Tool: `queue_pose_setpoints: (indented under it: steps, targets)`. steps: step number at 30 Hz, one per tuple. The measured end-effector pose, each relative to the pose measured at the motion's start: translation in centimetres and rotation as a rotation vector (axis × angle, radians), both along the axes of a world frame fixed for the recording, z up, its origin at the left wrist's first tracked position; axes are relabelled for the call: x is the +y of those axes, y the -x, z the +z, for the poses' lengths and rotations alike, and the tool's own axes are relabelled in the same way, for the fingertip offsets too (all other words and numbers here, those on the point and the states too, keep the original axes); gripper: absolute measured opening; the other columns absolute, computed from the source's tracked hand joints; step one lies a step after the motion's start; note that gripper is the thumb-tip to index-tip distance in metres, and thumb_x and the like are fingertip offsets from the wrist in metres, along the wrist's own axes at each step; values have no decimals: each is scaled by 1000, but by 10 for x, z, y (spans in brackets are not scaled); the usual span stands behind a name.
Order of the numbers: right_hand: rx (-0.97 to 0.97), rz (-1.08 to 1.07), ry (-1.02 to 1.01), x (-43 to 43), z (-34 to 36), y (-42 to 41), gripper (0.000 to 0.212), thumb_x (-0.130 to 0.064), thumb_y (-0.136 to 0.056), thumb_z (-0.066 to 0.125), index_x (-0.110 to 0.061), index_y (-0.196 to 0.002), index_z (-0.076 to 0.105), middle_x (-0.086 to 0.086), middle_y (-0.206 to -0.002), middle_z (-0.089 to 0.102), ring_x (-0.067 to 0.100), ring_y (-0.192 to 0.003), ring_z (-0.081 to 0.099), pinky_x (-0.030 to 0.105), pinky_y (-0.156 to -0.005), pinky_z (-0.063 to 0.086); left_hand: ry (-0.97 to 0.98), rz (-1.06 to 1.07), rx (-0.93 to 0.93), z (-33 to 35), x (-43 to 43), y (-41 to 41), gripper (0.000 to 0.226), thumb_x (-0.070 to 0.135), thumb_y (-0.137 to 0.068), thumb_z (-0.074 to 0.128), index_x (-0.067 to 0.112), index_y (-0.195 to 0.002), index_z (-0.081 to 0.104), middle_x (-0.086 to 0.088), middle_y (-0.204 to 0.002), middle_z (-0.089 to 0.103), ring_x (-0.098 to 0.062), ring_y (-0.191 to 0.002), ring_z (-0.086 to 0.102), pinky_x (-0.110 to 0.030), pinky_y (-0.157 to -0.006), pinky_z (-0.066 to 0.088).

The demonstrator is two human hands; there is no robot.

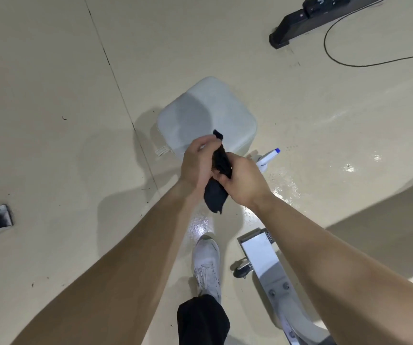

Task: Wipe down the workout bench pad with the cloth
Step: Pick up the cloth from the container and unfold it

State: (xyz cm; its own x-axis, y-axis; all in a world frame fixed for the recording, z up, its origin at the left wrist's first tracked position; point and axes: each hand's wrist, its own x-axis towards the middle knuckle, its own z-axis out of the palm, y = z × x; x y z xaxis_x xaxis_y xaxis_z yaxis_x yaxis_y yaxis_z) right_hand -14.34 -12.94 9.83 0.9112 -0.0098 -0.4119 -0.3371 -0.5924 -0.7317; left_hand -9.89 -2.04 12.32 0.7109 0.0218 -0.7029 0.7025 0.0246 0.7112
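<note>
A pale grey padded bench pad (pixel 207 113) stands on the floor ahead of me, seen from above. Both my hands hold a dark cloth (pixel 216 195) in the air just in front of the pad's near edge. My left hand (pixel 196 161) grips the cloth's upper part, and my right hand (pixel 244 179) grips it from the right. The cloth's lower end hangs below my hands and a small corner sticks up above them. The pad's near edge is partly hidden behind my hands.
A white spray bottle with a blue tip (pixel 267 158) lies on the floor right of the pad. A white metal frame with a small wheel (pixel 262 255) is at lower right, my white shoe (pixel 206 260) beside it. A black machine base (pixel 300 23) and cable lie far right.
</note>
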Motion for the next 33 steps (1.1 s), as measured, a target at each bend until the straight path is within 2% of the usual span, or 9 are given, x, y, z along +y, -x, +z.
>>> queue_pose_setpoints:
  steps: [4,7,10,12,14,17,20,26,33]
  targets:
    - [59,29,-69,-26,44,40,14,-9,-88,55,-20,-81,51,1,-68,61,18,-64,59,27,-53,40,21,-53,14,28,-23,41,19,8,-96,60,11,-112,68,-13,-105,70,-22,-89,68,-36,-84,58]
    - [184,-83,-263,-58,78,73,11,-19,-89,50,-16,-82,58,2,-74,65,13,-67,58,19,-58,41,96,-64,40,49,-52,68,22,7,-97,59,10,-117,65,-13,-101,69,-20,-78,70,-28,-66,57]
    - [240,-252,-370,-104,99,108,46,-46,-88,42,-7,-96,64,21,-96,71,40,-90,64,50,-82,53,120,-131,59,72,-93,95,21,6,-97,58,15,-116,65,-14,-103,68,-22,-84,68,-33,-75,58]
    - [248,-323,-402,-133,113,127,49,-47,-96,39,-5,-100,65,21,-95,71,41,-87,65,50,-84,54,71,-222,17,84,-117,108,24,5,-95,55,22,-110,65,-9,-98,67,-21,-80,64,-33,-72,55]
    - [218,-413,-459,-164,128,143,46,-38,-104,40,1,-97,62,18,-84,65,34,-73,60,44,-72,55,-53,-359,-107,98,-144,120,31,3,-90,52,31,-96,65,0,-92,65,-18,-78,63,-28,-68,49]
    - [165,-574,-551,-205,149,166,38,-27,-106,48,1,-84,61,14,-71,60,23,-59,60,33,-60,57,-329,-657,-434,121,-183,142,27,14,-87,62,40,-81,64,8,-108,57,-9,-98,58,-18,-84,42]
    - [103,-725,-627,-240,166,181,34,-23,-103,54,0,-81,65,21,-78,64,27,-71,65,39,-70,62,-386,-735,-680,144,-220,168,11,25,-83,72,32,-90,67,9,-107,55,-4,-96,55,-13,-85,42]
    - [7,-881,-865,-313,199,221,25,-6,-96,63,14,-110,67,34,-110,69,35,-99,72,43,-91,59,-196,-766,-535,171,-291,203,16,23,-80,80,25,-94,72,10,-86,72,0,-73,65,-14,-70,50]
    - [-72,-969,-974,-387,227,301,11,10,-87,65,4,-96,70,13,-83,77,20,-80,75,22,-72,59,-32,-922,-361,206,-355,239,10,25,-89,73,22,-92,82,4,-83,78,-8,-73,69,-27,-67,51]
